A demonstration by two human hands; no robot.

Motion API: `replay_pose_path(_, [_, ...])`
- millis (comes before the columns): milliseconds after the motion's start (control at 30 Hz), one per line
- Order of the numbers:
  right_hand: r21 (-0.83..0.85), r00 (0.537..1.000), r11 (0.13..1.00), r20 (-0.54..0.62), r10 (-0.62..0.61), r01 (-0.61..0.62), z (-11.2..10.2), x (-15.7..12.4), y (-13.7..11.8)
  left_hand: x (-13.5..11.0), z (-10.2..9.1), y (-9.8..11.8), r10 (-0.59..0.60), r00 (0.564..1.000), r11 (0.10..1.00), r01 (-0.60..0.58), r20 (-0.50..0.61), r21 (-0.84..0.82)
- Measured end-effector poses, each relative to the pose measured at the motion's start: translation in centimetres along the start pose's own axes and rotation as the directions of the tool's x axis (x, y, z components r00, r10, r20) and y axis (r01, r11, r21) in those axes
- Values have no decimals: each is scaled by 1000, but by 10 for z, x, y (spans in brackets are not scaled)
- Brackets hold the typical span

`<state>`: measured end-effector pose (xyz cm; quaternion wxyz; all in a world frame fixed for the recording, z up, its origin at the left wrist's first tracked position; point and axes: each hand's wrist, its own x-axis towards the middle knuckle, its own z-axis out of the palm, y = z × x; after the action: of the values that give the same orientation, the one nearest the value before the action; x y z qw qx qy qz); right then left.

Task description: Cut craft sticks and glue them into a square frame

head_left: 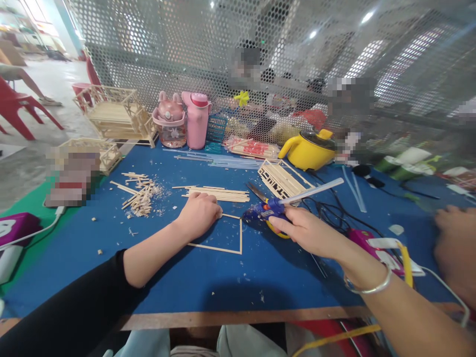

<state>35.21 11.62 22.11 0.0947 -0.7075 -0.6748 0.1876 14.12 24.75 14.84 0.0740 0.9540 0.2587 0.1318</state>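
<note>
Left hand (199,215): fingers curled, grip closed at the far stick of the square stick frame (241,238). Frame lies flat on the blue surface (159,287), mid-width, nearer the near edge than the far one; its left part is hidden behind hand and forearm. Right hand (297,225): grip wrapped round the blue glue gun (260,211), clear glue stick (316,191) out the back. Nozzle is at the frame's far right corner; touching or just above, can't tell. Scissors (277,230) under/behind the gun. Row of loose sticks (223,194) just beyond the frame. Offcut pile (141,196) toward the left edge. Small slatted panel (284,178) right of the loose sticks. Far edge: pink bottle (197,121), yellow pot (310,152) toward the far right corner. Another person's hand (455,243), blurred, at the right edge.
</note>
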Motion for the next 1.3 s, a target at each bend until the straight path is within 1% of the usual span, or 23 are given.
replay_pose_path(133, [7, 1000, 1000, -24, -1, 1, 1, 0, 2, 0, 0, 0, -2, 1000, 1000, 2, -1, -4])
replay_pose_path(333, [37, 999, 999, -32, -18, 19, 1, 0, 3, 0, -1, 1, -12, 1000, 1000, 12, 29, -7])
replay_pose_path(600, [75, 998, 997, -52, -24, 28, 4, 1, 7, 0, 0, 0, -7, 1000, 1000, 7, 16, -13])
replay_pose_path(800, [74, 999, 997, -39, -13, 16, 2, -1, 5, -1, 0, 0, -7, 1000, 1000, 7, -9, -29])
replay_pose_path(1300, [129, 997, 989, 28, 75, -78, 3, -6, 5, -1, 5, 1, -16, 999, 999, 15, -43, -32])
